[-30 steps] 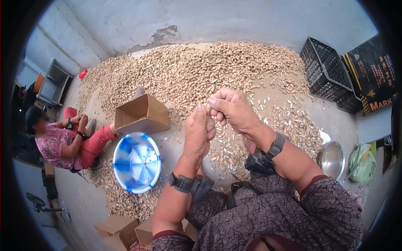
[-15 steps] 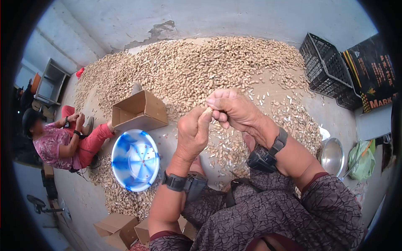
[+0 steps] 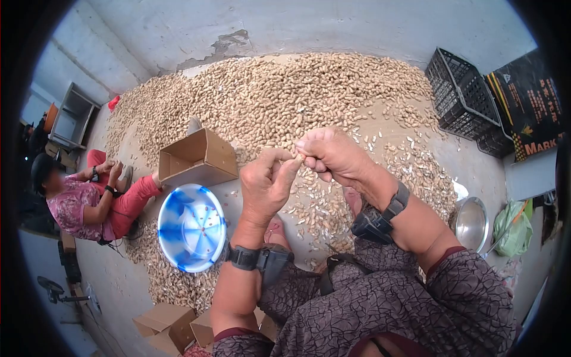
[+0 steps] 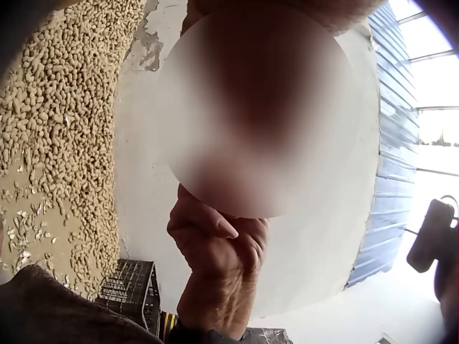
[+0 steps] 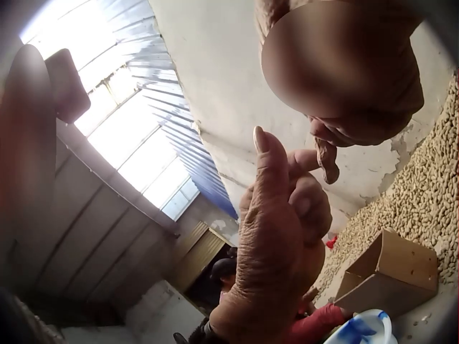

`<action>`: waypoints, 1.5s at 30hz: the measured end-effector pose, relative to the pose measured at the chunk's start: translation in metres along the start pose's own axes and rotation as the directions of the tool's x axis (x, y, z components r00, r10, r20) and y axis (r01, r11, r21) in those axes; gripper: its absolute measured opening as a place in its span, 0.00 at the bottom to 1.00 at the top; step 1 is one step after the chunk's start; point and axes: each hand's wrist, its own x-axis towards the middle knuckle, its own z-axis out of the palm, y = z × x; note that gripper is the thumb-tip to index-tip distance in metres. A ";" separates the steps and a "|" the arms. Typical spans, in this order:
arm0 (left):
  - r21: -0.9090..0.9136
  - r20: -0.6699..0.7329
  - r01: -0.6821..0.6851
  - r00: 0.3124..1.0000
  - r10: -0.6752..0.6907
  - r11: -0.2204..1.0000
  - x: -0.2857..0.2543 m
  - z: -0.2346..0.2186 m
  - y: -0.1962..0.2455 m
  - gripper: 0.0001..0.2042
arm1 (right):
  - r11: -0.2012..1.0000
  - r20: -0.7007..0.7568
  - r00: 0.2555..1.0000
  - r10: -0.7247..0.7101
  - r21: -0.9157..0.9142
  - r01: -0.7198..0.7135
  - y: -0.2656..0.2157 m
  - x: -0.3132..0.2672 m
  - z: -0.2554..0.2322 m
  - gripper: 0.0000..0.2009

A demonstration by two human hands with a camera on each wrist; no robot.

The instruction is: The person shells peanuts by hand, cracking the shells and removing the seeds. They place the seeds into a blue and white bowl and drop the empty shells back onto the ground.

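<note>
In the head view my left hand (image 3: 266,178) and right hand (image 3: 336,156) meet at the fingertips in front of my chest. A peanut (image 5: 327,161) hangs from my right hand's fingertips in the right wrist view. There my left hand (image 5: 276,229) has its thumb raised apart from the pod, one fingertip right at its side and other fingers curled. I cannot tell whether these curled fingers hold anything. A round blur covers much of the left wrist view, with my right hand (image 4: 219,247) below it.
Behind my hands spreads a peanut pile (image 3: 303,89), with broken shells (image 3: 324,211) before it. A blue-and-white basin (image 3: 193,229) and cardboard box (image 3: 199,159) stand left, near a seated person (image 3: 89,199). Black crates (image 3: 467,101) and a metal bowl (image 3: 471,224) stand right.
My left hand has shifted slightly left and turned, with its thumb and forefinger now spread more. My right hand keeps nearly the same place. The view has tilted a little.
</note>
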 end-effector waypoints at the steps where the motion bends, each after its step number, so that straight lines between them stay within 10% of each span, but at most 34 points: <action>1: -0.039 -0.039 0.013 0.999 -0.015 0.999 0.001 0.002 -0.002 0.05 | 1.000 -0.002 1.000 0.002 0.002 -0.002 -0.002 -0.001 0.001 0.13; 8: -0.196 0.097 0.256 0.966 -0.242 0.946 0.001 0.014 -0.009 0.08 | 0.980 -0.064 0.997 -0.043 -0.199 0.029 0.000 -0.001 0.003 0.11; 10: -0.560 0.175 0.349 0.936 -0.305 0.751 0.000 0.020 -0.013 0.08 | 0.977 -0.091 0.995 -0.036 -0.211 0.016 0.001 0.000 0.004 0.11; 19: -0.608 0.489 0.597 0.801 -0.345 0.524 0.002 0.010 -0.010 0.06 | 0.932 -0.094 0.985 -0.142 -0.348 0.101 0.003 0.004 0.006 0.10; 29: -0.513 0.415 0.620 0.784 -0.462 0.593 -0.007 0.018 -0.011 0.06 | 0.676 -0.110 0.911 -0.398 -0.706 0.210 0.017 0.007 0.010 0.11; 33: -0.589 0.465 0.694 0.709 -0.530 0.413 -0.005 0.018 -0.009 0.06 | 0.577 -0.083 0.889 -0.451 -0.787 0.220 0.021 0.010 0.008 0.11; 45: -0.703 0.519 0.658 0.735 -0.437 0.271 0.001 0.020 -0.017 0.07 | 0.588 -0.104 0.894 -0.437 -0.785 0.196 0.017 0.019 0.003 0.11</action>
